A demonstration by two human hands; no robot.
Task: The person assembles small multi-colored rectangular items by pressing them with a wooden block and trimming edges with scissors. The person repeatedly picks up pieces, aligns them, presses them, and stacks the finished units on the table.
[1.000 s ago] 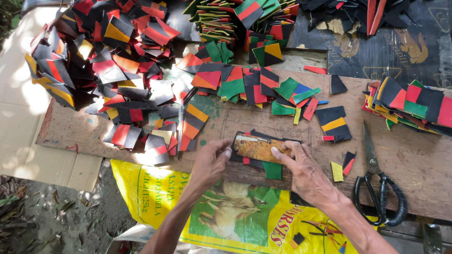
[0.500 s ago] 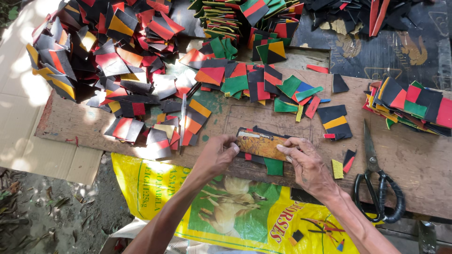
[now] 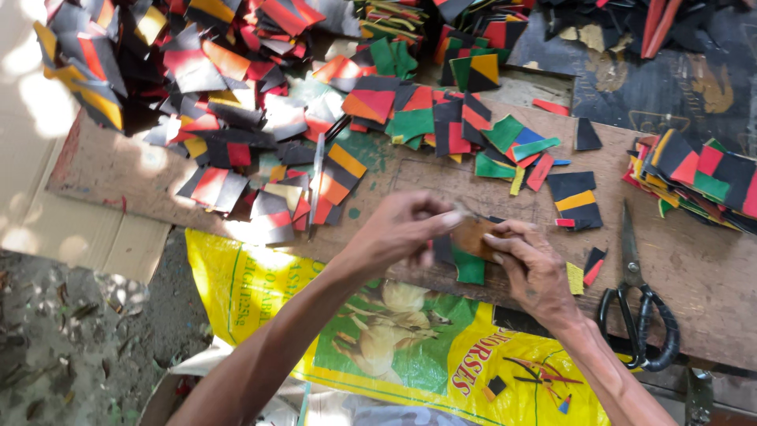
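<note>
Our left hand (image 3: 406,225) and our right hand (image 3: 532,264) meet over the near edge of a wooden board (image 3: 694,268). Both hands are closed on a small brown card (image 3: 473,235), which lies flat on the board between them. The left fingers pinch at its top left corner, and the right fingers press down on its right side. Under the card we see dark pieces and one green piece (image 3: 471,268) poking out toward us. Just right of our right hand lies a little yellow and red scrap (image 3: 585,272). A bit farther right, black scissors (image 3: 639,304) lie on the board with the blades pointing away from us. Beyond the card sits a black piece with an orange stripe (image 3: 574,197). A big heap of cut pieces (image 3: 229,110), red, black, yellow and green, covers the far left of the board. A neat stack of the same pieces (image 3: 702,177) sits at the far right. Below the board, near our arms, a yellow sack (image 3: 260,292) with a green picture lies on the ground.
</note>
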